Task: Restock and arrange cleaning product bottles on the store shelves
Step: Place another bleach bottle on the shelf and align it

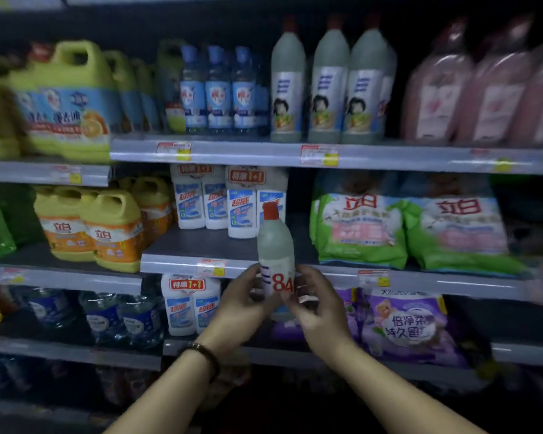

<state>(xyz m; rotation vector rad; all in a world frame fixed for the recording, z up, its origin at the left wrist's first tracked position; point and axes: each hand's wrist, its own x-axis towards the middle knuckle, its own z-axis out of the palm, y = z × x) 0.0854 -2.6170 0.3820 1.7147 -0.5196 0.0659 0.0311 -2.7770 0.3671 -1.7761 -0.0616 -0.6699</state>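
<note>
A pale bottle with a red cap and a red "84" on its label [276, 245] stands upright in the air in front of the middle shelf [176, 261]. My left hand [243, 303] grips its lower left side. Against its lower right side my right hand [317, 303] is closed on it too. The bottle's base is hidden behind my fingers. Behind it, the shelf has a bare gap between white twin-pack bottles [243, 203] and green detergent bags [359, 230].
The upper shelf [264, 151] holds yellow jugs [66, 98], blue-labelled clear bottles [218, 92], three tall grey bottles [328, 89] and pink bottles [470, 86]. Orange-labelled jugs [113, 230] sit left on the middle shelf. Lower down are white twin packs [190, 305] and purple bags [411, 324].
</note>
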